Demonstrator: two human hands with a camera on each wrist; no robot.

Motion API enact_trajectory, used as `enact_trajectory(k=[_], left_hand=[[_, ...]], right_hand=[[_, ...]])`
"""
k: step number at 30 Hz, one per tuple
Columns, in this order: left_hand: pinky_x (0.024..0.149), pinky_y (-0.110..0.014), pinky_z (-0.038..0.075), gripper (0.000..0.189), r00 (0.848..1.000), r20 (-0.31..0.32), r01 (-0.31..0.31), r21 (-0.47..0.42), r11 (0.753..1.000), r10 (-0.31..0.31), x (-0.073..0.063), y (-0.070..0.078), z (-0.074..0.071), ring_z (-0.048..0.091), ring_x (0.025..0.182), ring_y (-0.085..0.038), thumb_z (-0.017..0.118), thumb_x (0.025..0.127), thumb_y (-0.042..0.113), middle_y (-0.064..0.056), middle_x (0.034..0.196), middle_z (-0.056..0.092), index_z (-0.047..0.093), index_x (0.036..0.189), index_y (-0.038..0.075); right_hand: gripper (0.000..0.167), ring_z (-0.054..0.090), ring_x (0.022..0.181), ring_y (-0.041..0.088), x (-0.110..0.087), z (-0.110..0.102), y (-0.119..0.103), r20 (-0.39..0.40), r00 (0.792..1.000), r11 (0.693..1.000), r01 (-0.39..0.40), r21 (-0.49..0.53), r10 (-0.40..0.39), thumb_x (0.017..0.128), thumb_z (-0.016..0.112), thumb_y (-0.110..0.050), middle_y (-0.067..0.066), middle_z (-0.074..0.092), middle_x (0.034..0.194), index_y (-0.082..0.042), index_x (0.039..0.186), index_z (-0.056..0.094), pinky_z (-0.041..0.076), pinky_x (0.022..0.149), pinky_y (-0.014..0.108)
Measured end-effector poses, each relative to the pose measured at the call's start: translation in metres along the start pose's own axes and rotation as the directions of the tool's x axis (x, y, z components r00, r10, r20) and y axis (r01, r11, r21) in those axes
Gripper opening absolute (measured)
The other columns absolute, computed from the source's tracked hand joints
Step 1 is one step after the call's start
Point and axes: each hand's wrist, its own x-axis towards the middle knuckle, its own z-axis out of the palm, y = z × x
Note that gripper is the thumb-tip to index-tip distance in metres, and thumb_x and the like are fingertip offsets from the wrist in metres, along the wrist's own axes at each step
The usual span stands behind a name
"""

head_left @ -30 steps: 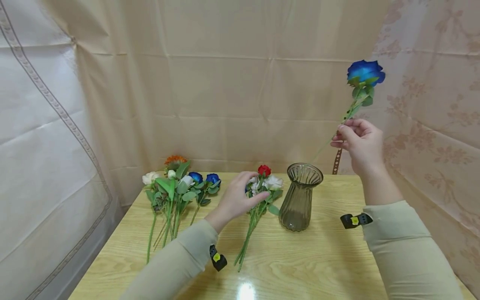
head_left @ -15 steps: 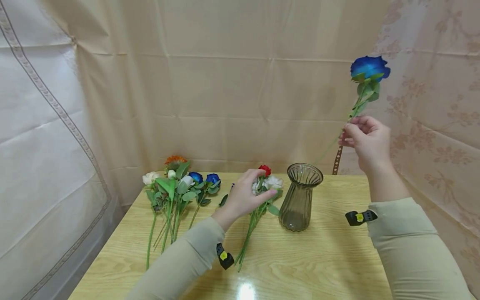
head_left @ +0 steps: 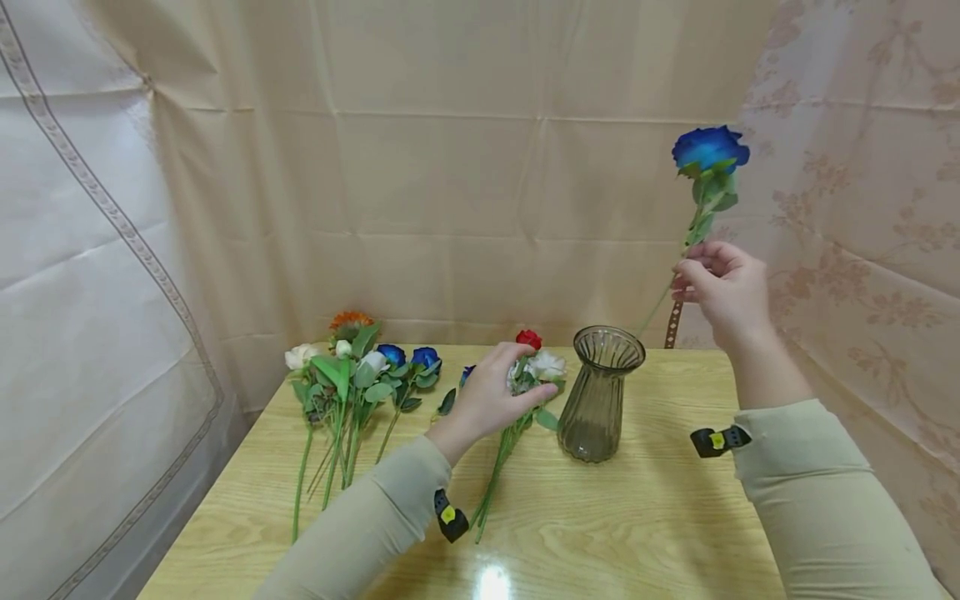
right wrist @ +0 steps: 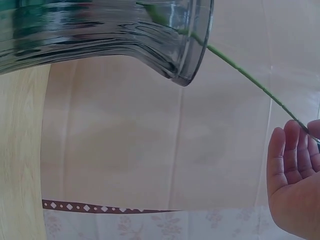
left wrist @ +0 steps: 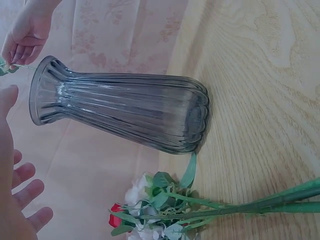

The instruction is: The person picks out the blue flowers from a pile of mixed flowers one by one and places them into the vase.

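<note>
My right hand [head_left: 723, 283] pinches the stem of a blue rose [head_left: 710, 150], held upright with a slight lean, its bloom high above the table. The thin green stem [right wrist: 255, 82] slants down to the mouth of a smoky ribbed glass vase [head_left: 596, 400] and overlaps its rim in the right wrist view. To the vase's left, my left hand [head_left: 487, 396] hovers with fingers and thumb apart and holds nothing. Under and beyond it lies a bunch of a red rose [head_left: 529, 339] and white flowers [head_left: 547, 365], its top partly hidden by that hand.
On the table's left lie several more stems: an orange flower [head_left: 351, 320], a cream flower [head_left: 302, 357], a white bud [head_left: 372, 362] and blue roses [head_left: 427, 358]. A beige curtain [head_left: 450, 167] hangs right behind the wooden table [head_left: 600, 533].
My right hand with the blue rose rose slightly to the right, then came back left and down, bringing the stem's lower part closer to the vase's mouth. My left hand shifted slightly right.
</note>
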Motion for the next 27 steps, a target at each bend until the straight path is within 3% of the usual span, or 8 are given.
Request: enact_trajectory(k=[6, 14, 27], left_hand=[[0.104, -0.050, 0.045, 0.078, 1.000, 0.021, 0.020, -0.003, 1.000, -0.020, -0.002, 0.000, 0.002, 0.048, 0.135, -0.022, 0.059, 0.090, 0.073, 0.002, 0.147, 0.050, 0.051, 0.147, 0.021], [0.112, -0.053, 0.037, 0.071, 0.999, 0.036, 0.019, 0.000, 1.000, -0.019, -0.004, 0.000, 0.008, 0.036, 0.145, -0.025, 0.062, 0.092, 0.068, 0.002, 0.146, 0.053, 0.054, 0.142, 0.019], [0.106, -0.048, 0.044, 0.064, 0.996, 0.083, 0.036, -0.002, 0.999, -0.036, -0.011, -0.005, 0.015, 0.049, 0.134, -0.022, 0.068, 0.092, 0.059, 0.000, 0.145, 0.054, 0.056, 0.142, 0.020]], right_hand=[[0.022, 0.068, 0.069, 0.010, -0.003, 0.001, 0.005, 0.026, 1.000, 0.997, 0.001, -0.077, 0.001, 0.100, 0.064, -0.010, 0.000, 0.071, 0.085, 0.010, 0.108, 0.061, 0.058, 0.061, 0.025], [0.024, 0.070, 0.073, 0.012, -0.011, 0.003, 0.015, 0.097, 0.995, 0.987, -0.006, -0.160, 0.022, 0.102, 0.062, -0.014, -0.008, 0.071, 0.084, 0.008, 0.110, 0.062, 0.059, 0.065, 0.026], [0.029, 0.069, 0.074, 0.009, -0.024, 0.008, 0.028, 0.196, 0.980, 0.967, 0.027, -0.252, 0.024, 0.103, 0.062, -0.018, 0.005, 0.072, 0.089, 0.010, 0.108, 0.065, 0.059, 0.063, 0.025]])
